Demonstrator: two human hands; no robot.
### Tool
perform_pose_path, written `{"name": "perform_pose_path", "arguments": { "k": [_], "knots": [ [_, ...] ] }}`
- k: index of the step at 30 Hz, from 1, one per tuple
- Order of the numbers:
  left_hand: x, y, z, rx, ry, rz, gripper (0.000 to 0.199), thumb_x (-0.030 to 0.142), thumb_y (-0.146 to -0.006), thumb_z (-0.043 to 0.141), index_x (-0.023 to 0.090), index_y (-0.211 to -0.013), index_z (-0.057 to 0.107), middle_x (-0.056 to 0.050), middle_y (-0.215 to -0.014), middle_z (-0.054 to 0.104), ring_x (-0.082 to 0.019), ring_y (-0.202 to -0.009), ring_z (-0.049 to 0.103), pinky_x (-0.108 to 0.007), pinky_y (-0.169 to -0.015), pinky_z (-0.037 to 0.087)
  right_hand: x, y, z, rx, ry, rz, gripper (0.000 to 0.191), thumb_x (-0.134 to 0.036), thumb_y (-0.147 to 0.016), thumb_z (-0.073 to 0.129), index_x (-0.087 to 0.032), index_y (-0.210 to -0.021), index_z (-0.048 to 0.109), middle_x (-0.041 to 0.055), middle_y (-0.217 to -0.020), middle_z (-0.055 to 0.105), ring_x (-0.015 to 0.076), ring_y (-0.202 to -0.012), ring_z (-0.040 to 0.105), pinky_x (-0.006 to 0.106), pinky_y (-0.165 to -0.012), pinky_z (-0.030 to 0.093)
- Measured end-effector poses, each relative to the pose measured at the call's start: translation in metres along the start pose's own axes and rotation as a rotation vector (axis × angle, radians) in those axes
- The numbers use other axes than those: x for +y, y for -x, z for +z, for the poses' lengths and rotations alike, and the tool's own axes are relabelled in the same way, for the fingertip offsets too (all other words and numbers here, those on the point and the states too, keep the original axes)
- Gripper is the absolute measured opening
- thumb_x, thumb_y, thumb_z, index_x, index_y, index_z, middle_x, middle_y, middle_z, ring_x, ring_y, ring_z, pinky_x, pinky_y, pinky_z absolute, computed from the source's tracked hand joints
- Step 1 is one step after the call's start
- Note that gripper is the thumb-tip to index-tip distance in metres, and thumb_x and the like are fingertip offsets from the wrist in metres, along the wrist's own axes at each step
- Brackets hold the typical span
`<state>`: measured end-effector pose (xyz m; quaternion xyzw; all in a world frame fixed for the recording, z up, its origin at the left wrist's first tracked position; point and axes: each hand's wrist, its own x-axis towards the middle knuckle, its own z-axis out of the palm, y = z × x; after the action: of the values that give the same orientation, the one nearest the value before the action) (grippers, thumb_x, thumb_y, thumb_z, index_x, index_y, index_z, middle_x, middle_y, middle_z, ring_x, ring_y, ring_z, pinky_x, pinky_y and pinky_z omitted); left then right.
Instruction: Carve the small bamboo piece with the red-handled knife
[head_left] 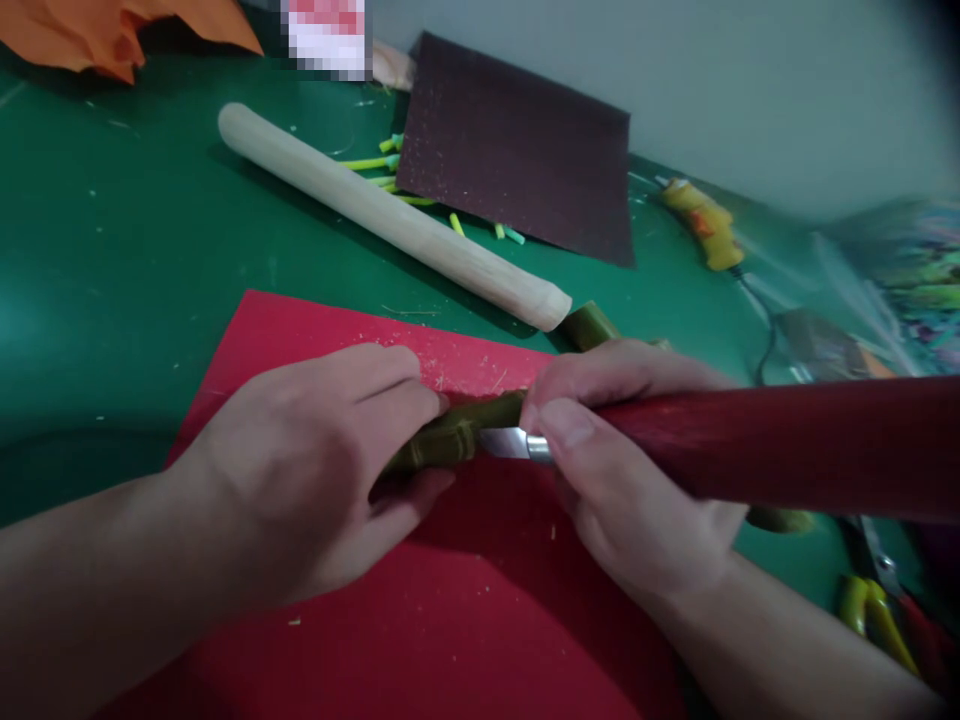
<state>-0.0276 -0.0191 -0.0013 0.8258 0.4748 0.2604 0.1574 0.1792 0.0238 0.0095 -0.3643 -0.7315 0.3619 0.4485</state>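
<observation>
My left hand (300, 470) is closed around a green bamboo piece (442, 445) with a ringed node, pressing it down over a red sheet (450, 620). In my right hand (645, 490) is a carving knife (787, 445) with a thick red handle, a silver collar and a short blade. The blade's tip lies at the bamboo, just right of the node; whether it cuts in I cannot tell. My right thumb rests along the handle near the collar. Part of the bamboo is hidden under my left fingers and behind my right hand.
A pale wooden stick (397, 220) lies across the green table (150, 230). Behind it, a dark brown sheet (517, 150) covers yellow-green sticks. Around the right side are a cut bamboo piece (592, 325), a yellow corded tool (705, 225) and yellow-handled pliers (877, 610). Orange paper (82, 35) lies back left.
</observation>
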Motion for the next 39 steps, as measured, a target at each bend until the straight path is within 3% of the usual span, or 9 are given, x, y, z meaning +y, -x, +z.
{"name": "perform_pose_path", "arguments": {
  "k": [9, 14, 17, 22, 26, 29, 33, 39],
  "knots": [
    [0.0, -0.005, -0.001, 0.01, 0.0, 0.029, 0.011, 0.024, -0.092, 0.058, 0.022, -0.081, 0.059, -0.005, -0.081, 0.063, -0.02, -0.068, 0.056, -0.034, -0.059, 0.043, 0.001, 0.001, -0.004, -0.091, 0.019, 0.007, 0.011, -0.021, -0.09, 0.069, -0.026, -0.081, 0.066, -0.0031, -0.071, 0.066, 0.013, -0.058, 0.059, 0.029, -0.052, 0.048],
    [0.0, -0.004, -0.004, -0.067, -0.005, -0.003, 0.008, 0.017, -0.091, 0.058, 0.02, -0.083, 0.059, -0.006, -0.086, 0.064, -0.019, -0.073, 0.056, -0.032, -0.063, 0.043, 0.006, -0.002, -0.002, -0.078, -0.007, -0.019, 0.012, -0.021, -0.089, 0.07, -0.027, -0.08, 0.067, -0.0039, -0.07, 0.067, 0.0118, -0.058, 0.059, 0.026, -0.053, 0.051],
    [-0.001, -0.004, -0.004, -0.052, -0.005, 0.008, 0.009, 0.017, -0.092, 0.059, 0.019, -0.084, 0.06, -0.006, -0.086, 0.064, -0.018, -0.073, 0.055, -0.031, -0.063, 0.042, 0.007, -0.003, -0.002, -0.089, -0.025, -0.047, 0.013, -0.017, -0.088, 0.069, -0.026, -0.08, 0.068, -0.004, -0.071, 0.068, 0.0114, -0.058, 0.06, 0.025, -0.052, 0.051],
    [-0.002, -0.005, -0.002, -0.026, 0.013, 0.013, 0.012, 0.018, -0.093, 0.058, 0.018, -0.083, 0.065, -0.006, -0.084, 0.065, -0.019, -0.075, 0.059, -0.032, -0.066, 0.046, 0.008, 0.0, -0.002, -0.129, -0.094, 0.054, 0.015, -0.015, -0.085, 0.067, -0.024, -0.074, 0.067, -0.0045, -0.066, 0.061, 0.0106, -0.053, 0.055, 0.026, -0.048, 0.045],
    [-0.004, -0.004, 0.0, -0.021, 0.029, 0.011, 0.01, 0.021, -0.092, 0.059, 0.019, -0.085, 0.064, -0.005, -0.086, 0.064, -0.02, -0.081, 0.059, -0.032, -0.069, 0.046, 0.01, 0.001, 0.001, -0.042, -0.134, -0.038, 0.016, -0.015, -0.09, 0.066, -0.028, -0.083, 0.073, -0.0018, -0.074, 0.068, 0.0146, -0.063, 0.062, 0.03, -0.058, 0.053],
    [-0.006, -0.002, 0.0, -0.007, 0.033, 0.013, 0.011, 0.023, -0.094, 0.06, 0.018, -0.085, 0.063, -0.004, -0.086, 0.063, -0.02, -0.082, 0.059, -0.032, -0.07, 0.046, 0.008, -0.001, 0.001, -0.019, -0.07, -0.038, 0.017, -0.013, -0.087, 0.069, -0.027, -0.08, 0.072, -0.0023, -0.07, 0.067, 0.0147, -0.06, 0.06, 0.032, -0.056, 0.052],
    [-0.009, -0.004, -0.002, -0.027, 0.036, 0.046, 0.015, 0.027, -0.094, 0.06, 0.017, -0.084, 0.067, -0.005, -0.083, 0.063, -0.019, -0.078, 0.06, -0.032, -0.067, 0.047, 0.005, -0.002, -0.001, -0.144, -0.102, 0.014, 0.016, -0.013, -0.085, 0.068, -0.024, -0.073, 0.07, -0.003, -0.066, 0.064, 0.0119, -0.054, 0.057, 0.028, -0.049, 0.047],
    [-0.009, -0.008, -0.003, -0.011, 0.012, 0.052, 0.015, 0.026, -0.094, 0.058, 0.018, -0.084, 0.067, -0.004, -0.081, 0.063, -0.019, -0.077, 0.059, -0.031, -0.064, 0.046, 0.011, 0.002, 0.007, 0.016, -0.162, -0.015, 0.017, -0.013, -0.087, 0.07, -0.028, -0.078, 0.072, -0.0034, -0.072, 0.066, 0.0145, -0.06, 0.061, 0.03, -0.057, 0.051]
  ]
}}
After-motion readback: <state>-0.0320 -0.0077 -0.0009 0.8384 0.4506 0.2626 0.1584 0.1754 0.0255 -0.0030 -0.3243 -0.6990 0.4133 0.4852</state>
